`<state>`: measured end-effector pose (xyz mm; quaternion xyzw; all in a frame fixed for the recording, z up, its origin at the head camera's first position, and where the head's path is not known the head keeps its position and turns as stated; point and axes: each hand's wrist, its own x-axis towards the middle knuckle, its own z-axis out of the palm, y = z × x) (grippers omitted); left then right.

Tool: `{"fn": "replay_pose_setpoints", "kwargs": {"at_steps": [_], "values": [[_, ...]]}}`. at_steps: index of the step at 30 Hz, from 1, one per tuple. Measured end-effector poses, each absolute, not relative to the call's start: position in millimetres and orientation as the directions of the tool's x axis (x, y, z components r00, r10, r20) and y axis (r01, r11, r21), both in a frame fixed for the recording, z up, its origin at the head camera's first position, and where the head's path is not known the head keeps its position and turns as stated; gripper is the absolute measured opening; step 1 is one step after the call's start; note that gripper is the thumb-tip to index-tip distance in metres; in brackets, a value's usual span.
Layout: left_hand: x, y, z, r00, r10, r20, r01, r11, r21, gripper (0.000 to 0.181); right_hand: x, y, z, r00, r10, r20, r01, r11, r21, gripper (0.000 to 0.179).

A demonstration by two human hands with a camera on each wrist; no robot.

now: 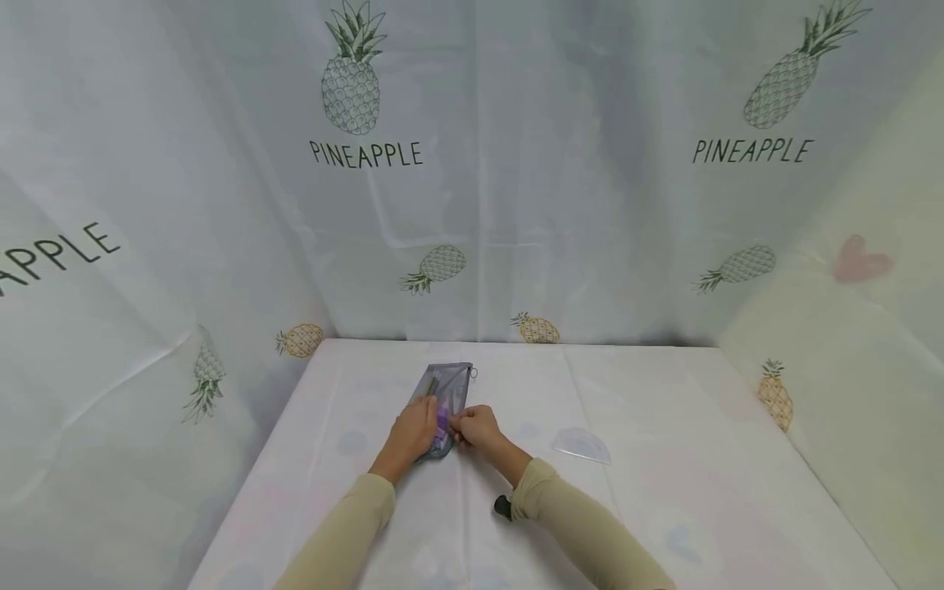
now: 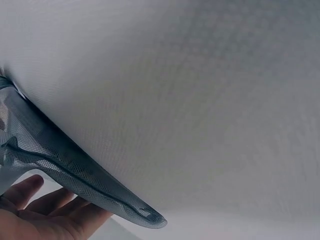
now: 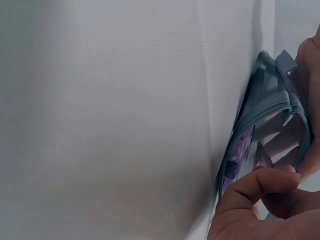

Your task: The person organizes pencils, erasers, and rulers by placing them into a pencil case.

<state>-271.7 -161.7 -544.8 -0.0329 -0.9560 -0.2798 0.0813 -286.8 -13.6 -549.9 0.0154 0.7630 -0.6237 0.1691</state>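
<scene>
A grey mesh zip pouch point(image 1: 455, 392) lies on the table, its side mouth spread apart in the right wrist view. Inside show a purple item point(image 3: 240, 150) and, through the mesh in the head view, a slim greenish stick point(image 1: 430, 387). My left hand point(image 1: 416, 426) holds the pouch at its left side, with fingers against the mesh in the left wrist view. At the mouth, on the right, my right hand point(image 1: 475, 428) has thumb and forefinger pinched together. A pointed purple piece point(image 3: 262, 156) rises right from those fingertips; its lower part is hidden behind them.
A clear protractor point(image 1: 583, 444) lies flat on the table to the right of the hands. A small black object point(image 1: 503, 507) sits beside the right sleeve, partly covered by it. Pineapple-printed curtains point(image 1: 516, 205) stand behind the white tabletop point(image 1: 664, 492) and at its sides.
</scene>
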Motion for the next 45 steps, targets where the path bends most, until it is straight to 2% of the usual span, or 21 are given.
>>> {"fn": "replay_pose_setpoints", "kwargs": {"at_steps": [5,8,15,21,23,25,29,31,34,39,42,45], "values": [[-271.7,-159.4,-545.2,-0.980,-0.004,0.198,0.107,0.830,0.547,0.042,-291.4,-23.1,-551.5,-0.953,-0.176,-0.247,0.189,0.292,-0.937,0.019],[-272.1,-158.2,-545.8,-0.980,-0.014,0.200,0.103,0.819,0.564,0.040,-293.3,-28.2,-551.7,-0.965,-0.155,-0.212,0.153,0.327,-0.933,0.014],[-272.1,-156.1,-545.2,-0.979,-0.057,0.197,0.073,0.802,0.593,0.038,-296.4,-36.5,-557.3,-0.984,-0.095,-0.152,0.110,0.349,-0.930,0.005],[-269.8,-154.4,-544.0,-0.982,-0.055,0.179,0.066,0.791,0.608,0.040,-294.4,-34.2,-561.3,-0.987,-0.107,-0.122,0.075,0.367,-0.927,0.007],[-270.0,-154.4,-543.7,-0.984,-0.054,0.167,0.061,0.788,0.612,0.040,-293.2,-30.8,-559.7,-0.987,-0.136,-0.087,0.029,0.381,-0.924,0.009],[-270.1,-154.9,-543.6,-0.986,-0.061,0.158,0.050,0.785,0.618,0.042,-291.7,-26.1,-557.5,-0.985,-0.172,0.001,-0.076,0.427,-0.901,0.012],[-270.1,-156.0,-542.7,-0.987,-0.076,0.145,0.028,0.794,0.608,0.046,-286.7,-14.2,-552.6,-0.941,-0.248,0.231,-0.333,0.551,-0.765,0.021],[-269.0,-156.3,-541.4,-0.988,-0.084,0.132,0.012,0.801,0.598,0.047,-283.0,-7.4,-550.1,-0.909,-0.282,0.308,-0.418,0.616,-0.668,0.031],[-268.0,-156.3,-540.2,-0.989,-0.081,0.127,0.005,0.825,0.566,0.049,-276.6,2.9,-545.2,-0.876,-0.318,0.363,-0.477,0.684,-0.552,0.048],[-268.5,-154.6,-541.8,-0.992,-0.071,0.103,-0.005,0.848,0.530,0.054,-269.1,18.3,-543.2,-0.857,-0.358,0.372,-0.492,0.784,-0.378,0.075],[-270.5,-154.1,-545.5,-0.994,-0.066,0.092,-0.008,0.854,0.520,0.055,-266.2,25.8,-547.9,-0.867,-0.398,0.299,-0.483,0.820,-0.309,0.087],[-271.4,-154.1,-546.9,-0.994,-0.070,0.082,-0.018,0.859,0.511,0.055,-262.9,31.2,-551.7,-0.874,-0.433,0.222,-0.479,0.843,-0.244,0.091]]}}
